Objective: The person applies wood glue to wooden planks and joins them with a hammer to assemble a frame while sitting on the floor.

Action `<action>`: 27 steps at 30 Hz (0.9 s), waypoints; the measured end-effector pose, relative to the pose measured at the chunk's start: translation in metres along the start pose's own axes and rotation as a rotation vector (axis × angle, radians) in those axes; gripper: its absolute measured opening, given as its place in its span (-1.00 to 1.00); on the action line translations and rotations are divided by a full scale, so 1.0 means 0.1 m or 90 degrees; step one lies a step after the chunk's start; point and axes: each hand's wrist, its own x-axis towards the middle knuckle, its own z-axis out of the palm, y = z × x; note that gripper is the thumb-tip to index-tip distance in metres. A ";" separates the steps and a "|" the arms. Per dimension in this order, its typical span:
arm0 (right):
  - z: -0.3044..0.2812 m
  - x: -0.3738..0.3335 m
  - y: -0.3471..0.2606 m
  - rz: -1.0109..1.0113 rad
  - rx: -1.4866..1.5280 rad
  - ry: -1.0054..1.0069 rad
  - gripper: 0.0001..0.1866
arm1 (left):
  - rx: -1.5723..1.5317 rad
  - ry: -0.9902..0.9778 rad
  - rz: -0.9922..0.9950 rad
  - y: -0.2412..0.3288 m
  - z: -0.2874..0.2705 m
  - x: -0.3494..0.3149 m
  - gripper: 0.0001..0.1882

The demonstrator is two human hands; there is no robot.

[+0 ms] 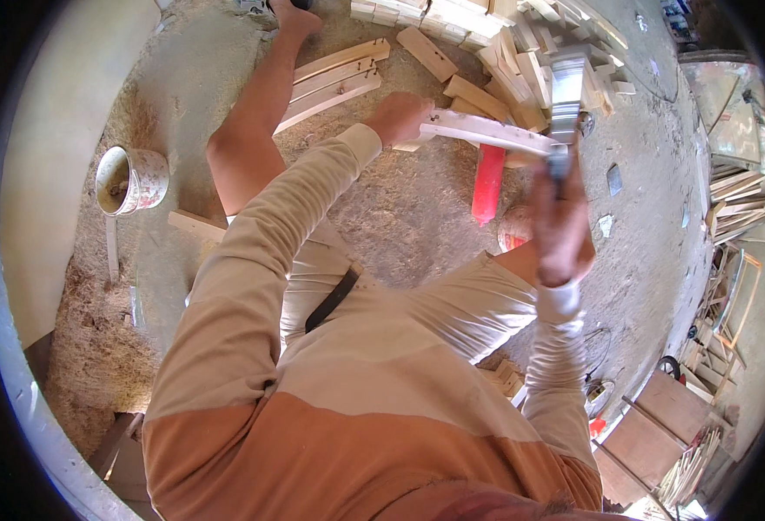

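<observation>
— What are the hands doing?

— The left hand (397,116) is closed around one end of a curved white slat (486,133), holding it out over the floor. The right hand (559,221) is wrapped tight on the handle of a metal tool (566,97), raised and blurred, its head just above the slat's far end.

— Where is the slat exactly?

— Off the ground, between the two hands, above a red cylinder (488,184) that sits under it. I cannot tell whether the tool touches the wood.

— Any containers?

— One white bucket (130,180) on the left, smeared and stained, with brownish matter inside; what it is I cannot tell. A stick lies just beside it.

— And the floor?

— The floor (400,208) is bare and dusty, with sawdust thick along the left side. A few more curved slats (334,80) lie near the person's bare leg, and a big heap of short wood blocks (504,43) is piled at the top. Frames and boards (738,200) are stacked along the right wall.
</observation>
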 end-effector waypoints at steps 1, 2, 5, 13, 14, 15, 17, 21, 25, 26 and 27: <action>-0.22 -0.02 0.16 0.119 0.095 0.048 -0.74 | 0.000 -0.005 0.001 0.04 -0.03 0.02 -0.85; -0.38 0.13 -0.18 0.129 0.234 0.123 -0.69 | 0.005 -0.014 -0.007 0.04 -0.04 0.00 -0.85; -0.68 0.47 -0.68 -0.009 0.530 0.266 -0.65 | -0.002 -0.015 -0.001 0.07 -0.06 0.03 -0.84; 0.81 -1.07 0.67 0.058 -0.154 -0.187 -0.78 | -0.003 0.052 0.043 -0.16 0.10 0.06 -0.82; 0.59 -0.89 0.45 0.025 -0.242 -0.175 -0.80 | -0.002 0.095 0.063 -0.18 0.14 0.06 -0.81; 0.43 -0.74 0.34 0.197 -0.087 -0.165 -0.80 | -0.016 0.127 0.088 -0.10 0.24 -0.01 -0.79; -0.10 -0.19 0.19 0.256 0.027 -0.120 -0.79 | 0.003 0.017 0.003 -0.06 0.10 0.06 -0.71; -1.02 0.57 -0.54 0.130 0.328 0.328 -0.67 | 0.023 -0.019 -0.025 -0.05 -0.11 -0.04 -0.65; -1.03 0.73 -0.78 -0.184 0.470 0.397 -0.63 | 0.027 -0.055 -0.070 -0.06 -0.09 -0.11 -0.63; -0.92 0.60 -0.67 -0.211 0.547 0.374 -0.65 | 0.025 -0.021 -0.050 -0.07 -0.05 -0.10 -0.65; -0.64 0.38 -0.51 -0.120 0.508 0.346 -0.70 | 0.003 -0.022 -0.047 -0.06 0.00 -0.09 -0.65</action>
